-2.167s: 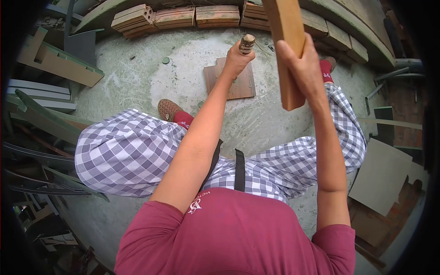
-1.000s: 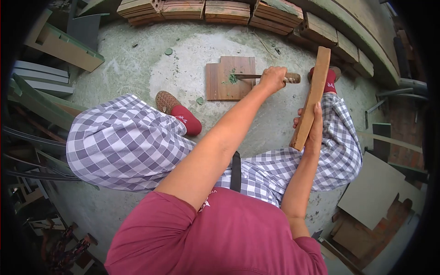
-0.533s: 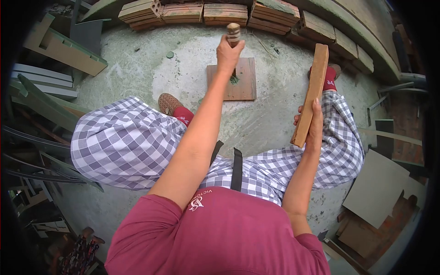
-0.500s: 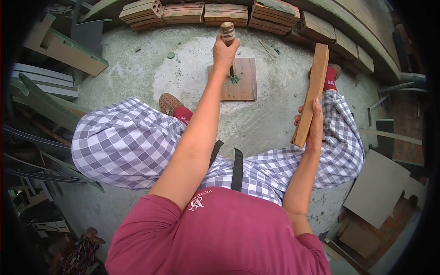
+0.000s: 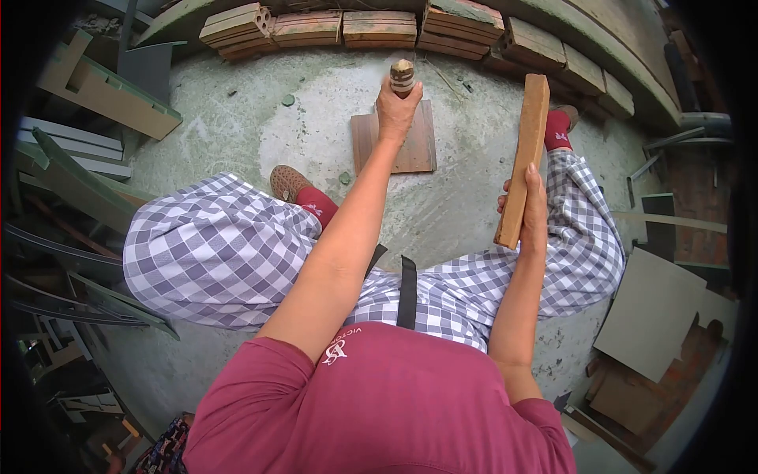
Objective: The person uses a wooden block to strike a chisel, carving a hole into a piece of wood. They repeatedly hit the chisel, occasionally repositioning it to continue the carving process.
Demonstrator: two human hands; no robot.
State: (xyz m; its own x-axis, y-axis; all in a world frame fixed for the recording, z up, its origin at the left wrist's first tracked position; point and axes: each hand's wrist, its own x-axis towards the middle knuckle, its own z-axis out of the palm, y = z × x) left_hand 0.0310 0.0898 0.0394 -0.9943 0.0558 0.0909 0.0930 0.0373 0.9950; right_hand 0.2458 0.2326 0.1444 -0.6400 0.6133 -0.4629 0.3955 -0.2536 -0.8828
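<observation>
My left hand (image 5: 398,112) is wrapped round the upright handle of a chisel-like tool (image 5: 402,77), wooden at its top and bound with pale strips. Its lower end is hidden behind the hand. Beneath that hand, a brown wooden board (image 5: 416,150) lies flat on the floor. My right hand (image 5: 530,207) grips the lower part of a long, square-edged wooden bar (image 5: 527,146), which points away from me, over my right leg. A small green piece (image 5: 344,178) lies on the floor near the board's left corner.
Stacked bricks (image 5: 379,29) line the far side of the concrete floor (image 5: 450,209). Cut panels (image 5: 118,91) lean at the left; flat grey sheets (image 5: 651,312) lie at the right. A green disc (image 5: 288,100) is on the floor. My shod foot (image 5: 289,183) rests left of the board.
My left hand has shifted slightly right and toward me with the tool, now covering the tool's shaft and the green crumbs on the board. The bar stays in my right hand, nearly still.
</observation>
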